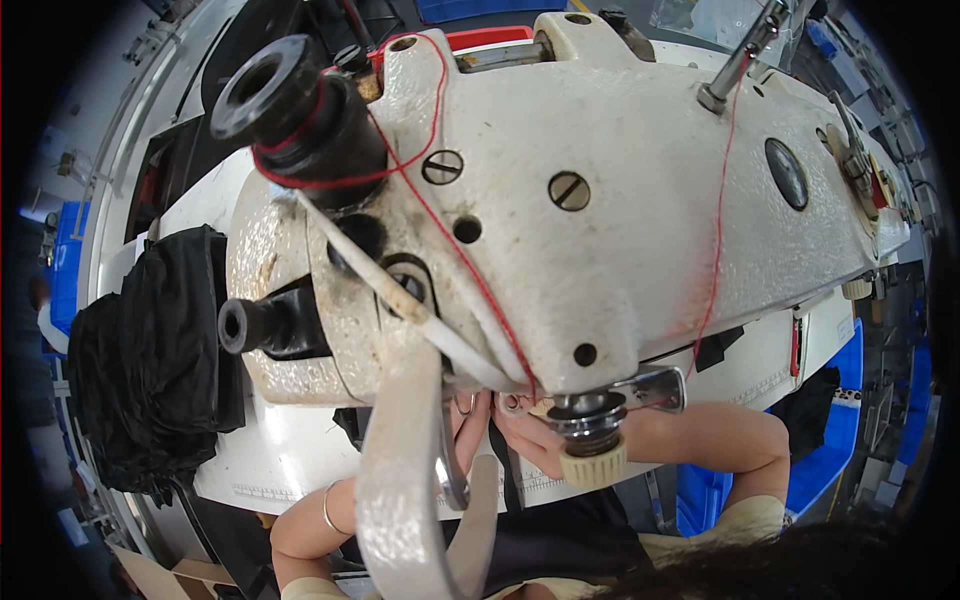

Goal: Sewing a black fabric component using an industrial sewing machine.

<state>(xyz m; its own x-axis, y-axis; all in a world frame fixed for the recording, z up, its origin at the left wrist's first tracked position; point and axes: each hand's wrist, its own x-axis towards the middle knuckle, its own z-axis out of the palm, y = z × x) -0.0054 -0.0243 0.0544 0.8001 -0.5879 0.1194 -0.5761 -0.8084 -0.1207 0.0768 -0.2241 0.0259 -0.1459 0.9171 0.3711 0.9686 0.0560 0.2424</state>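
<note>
A white sewing machine (640, 130) fills the middle of the view and covers much of my hands. Under its front, my left hand (470, 432) shows only in part, with a ring on one finger. Close beside it on the right, my right hand (527, 436) has its fingers curled, their tips hidden behind the machine. A narrow black fabric strip (508, 475) runs down between the two hands, and both seem closed on it. Red thread (455, 240) winds round a black post at the machine's left and runs down to a tension knob (593, 468) beside my right hand.
A heap of black fabric (165, 350) lies on the left of the white table (270, 460). A curved white lever (400, 470) hangs in front of my left forearm. Blue bins (825, 460) stand at the right, with black cloth (805, 410) at one. Black cloth lies across my lap.
</note>
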